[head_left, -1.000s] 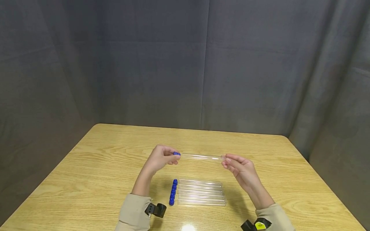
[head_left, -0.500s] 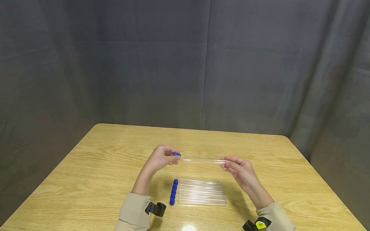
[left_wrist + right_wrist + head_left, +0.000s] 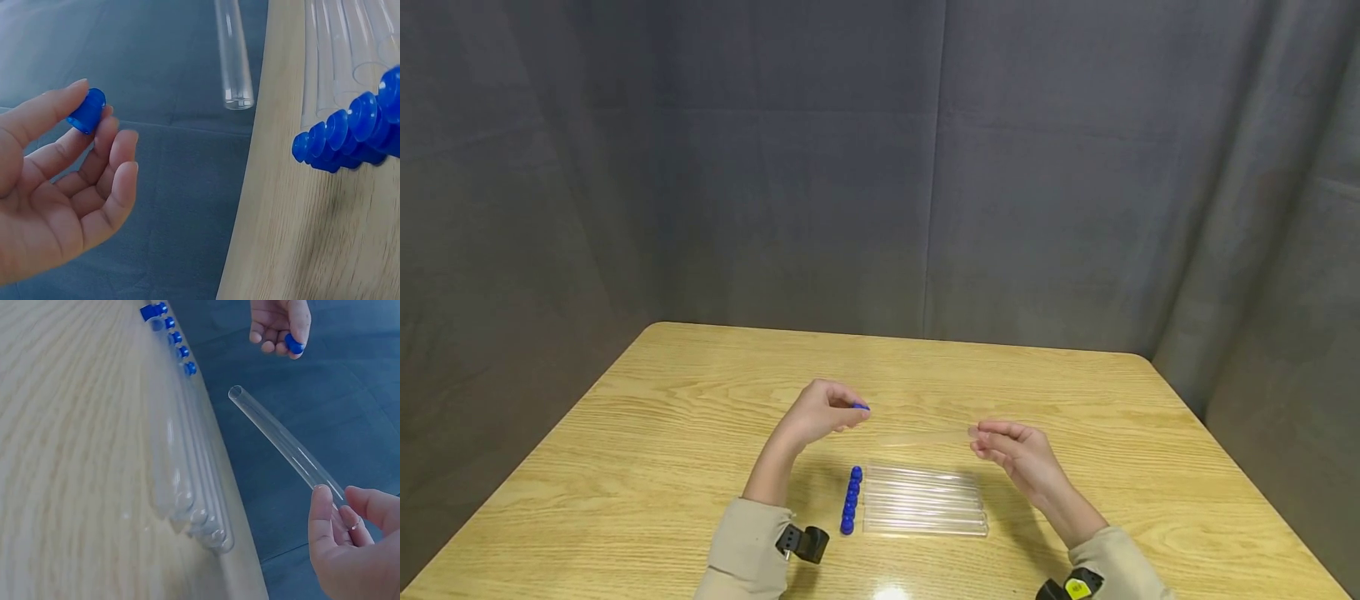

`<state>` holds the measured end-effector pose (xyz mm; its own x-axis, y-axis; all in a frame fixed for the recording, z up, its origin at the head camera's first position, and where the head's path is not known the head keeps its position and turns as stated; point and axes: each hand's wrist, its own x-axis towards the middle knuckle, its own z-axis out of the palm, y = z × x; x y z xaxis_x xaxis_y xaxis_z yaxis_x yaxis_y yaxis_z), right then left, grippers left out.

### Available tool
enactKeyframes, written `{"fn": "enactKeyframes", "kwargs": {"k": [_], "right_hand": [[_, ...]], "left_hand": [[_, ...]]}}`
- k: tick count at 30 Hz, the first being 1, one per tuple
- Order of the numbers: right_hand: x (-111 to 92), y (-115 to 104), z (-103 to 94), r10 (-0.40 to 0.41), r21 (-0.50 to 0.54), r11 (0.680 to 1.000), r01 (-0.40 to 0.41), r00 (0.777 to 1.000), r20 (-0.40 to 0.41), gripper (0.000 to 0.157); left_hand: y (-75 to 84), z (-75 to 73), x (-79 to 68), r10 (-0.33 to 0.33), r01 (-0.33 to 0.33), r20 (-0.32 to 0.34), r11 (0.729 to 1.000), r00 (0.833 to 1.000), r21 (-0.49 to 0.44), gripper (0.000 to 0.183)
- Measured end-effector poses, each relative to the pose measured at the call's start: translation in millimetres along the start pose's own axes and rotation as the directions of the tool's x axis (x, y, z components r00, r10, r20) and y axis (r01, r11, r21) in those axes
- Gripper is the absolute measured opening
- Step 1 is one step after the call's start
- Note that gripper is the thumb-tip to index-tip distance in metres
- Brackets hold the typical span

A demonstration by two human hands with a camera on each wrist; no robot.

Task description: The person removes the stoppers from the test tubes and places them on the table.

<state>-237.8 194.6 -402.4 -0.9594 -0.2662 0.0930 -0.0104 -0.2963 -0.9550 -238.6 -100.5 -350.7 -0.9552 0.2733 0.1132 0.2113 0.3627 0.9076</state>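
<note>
My left hand pinches a small blue test tube cap between thumb and fingertips, above the table. Facing it, my right hand holds a clear glass test tube by its rounded end. The tube's open mouth points toward the left hand, and a gap separates it from the cap. In the head view the tube lies nearly level and is very faint. Below the hands, several clear test tubes lie side by side on the table. Left of them runs a row of blue caps.
The wooden table has a rounded far edge, with a dark grey curtain behind it. Black wrist cameras are strapped over both beige sleeves.
My right hand has come down and nearer with the test tube, drawing its mouth away from the cap. The left hand has lowered slightly, still pinching the cap.
</note>
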Motion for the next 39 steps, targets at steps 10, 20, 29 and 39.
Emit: {"fn": "enactKeyframes", "kwargs": {"k": [10,20,29,39], "right_hand": [[3,9,-3.7,0.063,-0.097,0.993,-0.065,0.998,-0.033,0.016],[4,12,-3.3,0.085,-0.100,0.991,-0.084,0.996,0.008,0.015],[4,16,-1.8,0.086,-0.248,0.965,-0.088,0.996,-0.018,0.023],[4,17,-4.7,0.091,-0.504,0.862,-0.059,0.995,0.039,0.026]], "left_hand": [[-5.8,1.6,3.3,-0.024,0.023,0.013,0.998,1.000,0.059,0.015],[-7.4,2.6,3.7,-0.032,0.029,0.024,0.994,0.999,0.101,0.014],[-12.5,2.2,4.1,-0.028,0.024,0.033,0.993,0.999,0.115,0.013],[-16.1,1.7,5.5,-0.060,0.055,0.042,0.992,0.997,0.115,0.012]]}}
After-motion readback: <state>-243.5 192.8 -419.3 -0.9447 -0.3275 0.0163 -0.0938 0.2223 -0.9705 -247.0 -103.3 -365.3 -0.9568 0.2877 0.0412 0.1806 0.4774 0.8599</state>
